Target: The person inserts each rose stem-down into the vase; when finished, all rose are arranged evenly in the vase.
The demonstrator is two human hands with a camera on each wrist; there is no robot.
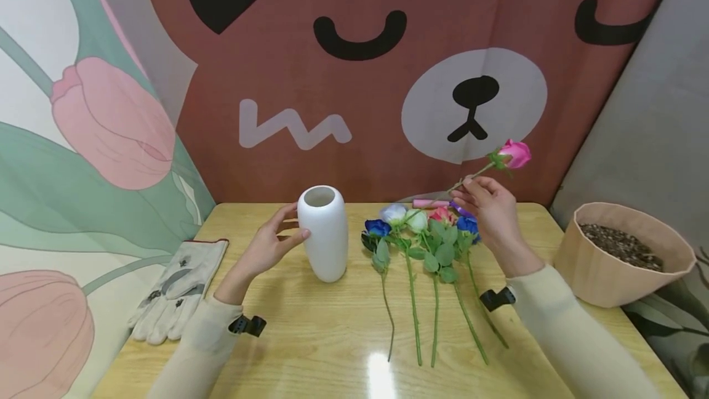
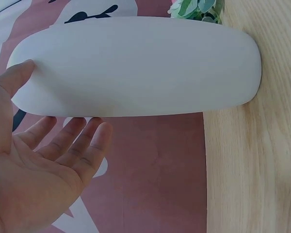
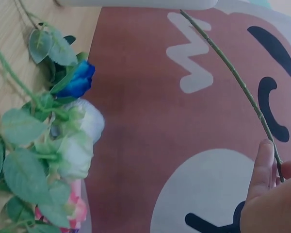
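A tall white vase (image 1: 324, 239) stands upright on the table. My left hand (image 1: 275, 242) holds its upper left side lightly, thumb (image 2: 22, 75) on the wall and fingertips at the edge. Between thumb and fingers my right hand (image 1: 490, 205) pinches the green stem (image 3: 233, 73) of a pink rose (image 1: 515, 154). The bloom points up and right, while the stem slants down left above the other flowers. In the right wrist view the stem's far end meets the vase's outline; whether they touch I cannot tell.
Several artificial roses lie side by side, including a blue rose (image 1: 378, 228), a white rose (image 1: 417, 220) and a coral rose (image 1: 442, 215). Behind them is a pink and purple object (image 1: 431, 203). Work gloves (image 1: 177, 294) lie left; a peach pot (image 1: 595, 270) of soil stands right.
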